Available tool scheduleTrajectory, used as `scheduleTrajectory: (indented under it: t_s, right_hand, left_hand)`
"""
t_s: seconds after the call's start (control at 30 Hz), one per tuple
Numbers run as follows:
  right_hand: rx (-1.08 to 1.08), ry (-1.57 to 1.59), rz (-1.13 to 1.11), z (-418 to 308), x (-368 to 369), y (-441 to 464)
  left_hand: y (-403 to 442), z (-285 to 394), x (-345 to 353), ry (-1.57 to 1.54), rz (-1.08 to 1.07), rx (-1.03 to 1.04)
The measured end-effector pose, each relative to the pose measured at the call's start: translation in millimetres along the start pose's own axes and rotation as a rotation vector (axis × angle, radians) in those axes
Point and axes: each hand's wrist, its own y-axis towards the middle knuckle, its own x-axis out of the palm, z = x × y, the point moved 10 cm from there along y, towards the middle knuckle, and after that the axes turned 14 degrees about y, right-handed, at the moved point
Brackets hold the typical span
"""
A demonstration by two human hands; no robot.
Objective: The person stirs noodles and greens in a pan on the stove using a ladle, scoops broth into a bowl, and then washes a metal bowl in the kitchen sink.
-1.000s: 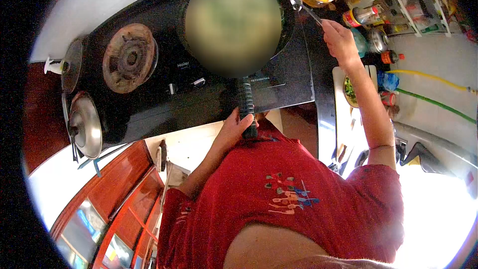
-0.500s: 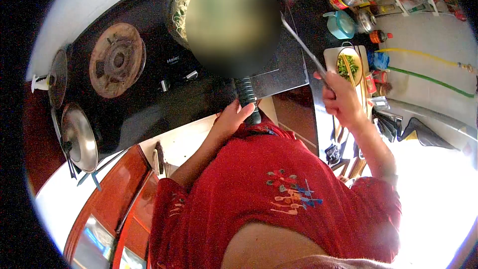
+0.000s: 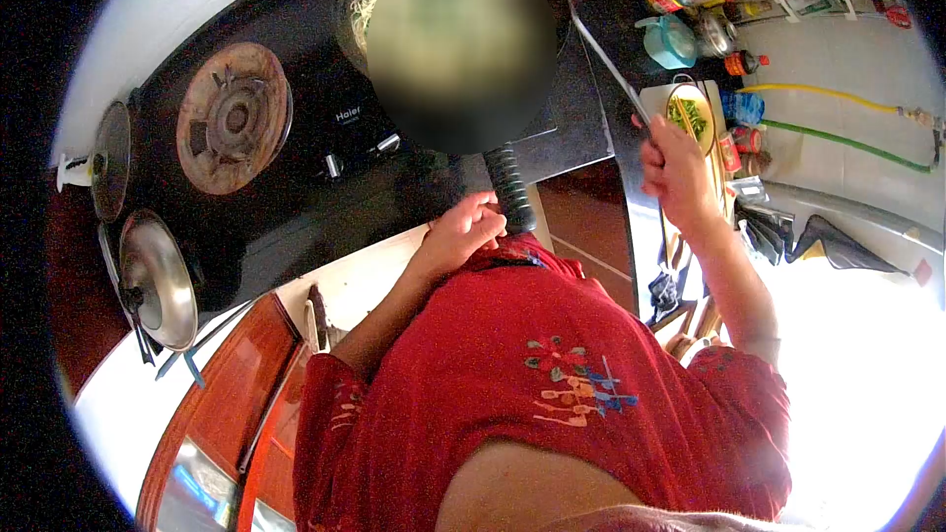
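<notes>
Two hands are at work over a black cooktop (image 3: 266,236), and the pan (image 3: 347,39) sits on its far side, in front of the person. A round blur hides most of the pan, leaving pale, thin noodles (image 3: 369,0) with bits of green in view along the left rim; beneath the blur, the contents look yellowish and soft-edged, too smeared to make out. The pan's black, ribbed handle (image 3: 509,187) points back toward the red shirt (image 3: 493,355).

The left hand (image 3: 463,234) is just left of that handle, its fingers loosely curled and partly open rather than wrapped around it; whether a fingertip touches it, I cannot tell. The right hand (image 3: 682,177) has its fingers closed around a long, slim, greyish utensil (image 3: 613,67), which slants up and leftward to the pan's right side, where the blur covers its far end.

Beyond the right hand, a dish of chopped greens (image 3: 697,120) rests on a pale board, with chopsticks (image 3: 684,118) lying across it. A teal container (image 3: 670,43) stands farther back, near several bottles. Left of the pan is a round, brown burner (image 3: 235,118).
</notes>
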Motion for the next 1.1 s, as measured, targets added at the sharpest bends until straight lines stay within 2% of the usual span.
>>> scheduleTrajectory:
  t_s: [0.07, 0.17, 0.27, 0.4, 0.5, 0.63, 0.7, 0.77, 0.87, 0.97, 1.1]
  right_hand:
    - [0.019, -0.001, 0.018, 11.9, 4.0, -17.9]
    - [0.185, -0.001, 0.062, 44.9, 14.0, -48.1]
    - [0.432, 0.357, -0.088, 67.5, 54.2, -62.6]
    - [0.782, 1.009, -0.384, 64.5, 107.1, -51.5]
    - [0.796, 1.052, -0.428, 50.6, 118.1, -41.7]
    - [0.491, 0.563, -0.43, 31.9, 103.5, -14.5]
    - [0.277, 0.297, -0.274, 16.5, 84.4, 4.8]
    - [0.115, 0.116, -0.216, -0.4, 69.3, 23.8]
    - [-0.043, -0.072, -0.093, -15.6, 52.0, 38.9]
    - [-0.043, -0.103, -0.03, -1.5, 38.1, 46.9]
    - [0.224, 0.01, -0.109, 54.5, 47.0, 40.8]
  left_hand:
    - [0.3, 0.6, -0.3, -0.031, -0.013, 0.016]
    - [0.0, 1.5, -0.1, -0.057, -0.025, 0.022]
    - [-1.3, 1.7, -0.7, -0.078, -0.029, 0.021]
    - [-5.3, 0.1, -5.4, -0.083, -0.03, 0.024]
    - [-8.4, -2.3, -7.2, -0.091, -0.017, 0.001]
    - [-13.3, -4.9, -12.6, -0.089, -0.006, -0.051]
    - [-14.2, -5.9, -13.8, -0.087, -0.003, -0.06]
    - [-14.8, -5.4, -14.5, -0.089, 0.0, -0.057]
    - [-14.1, -0.7, -14.6, -0.097, -0.003, -0.028]
    - [-10.1, 7.5, -11.7, -0.115, -0.009, 0.017]
    - [-6.9, 17.6, -9.1, -0.146, -0.025, 0.021]
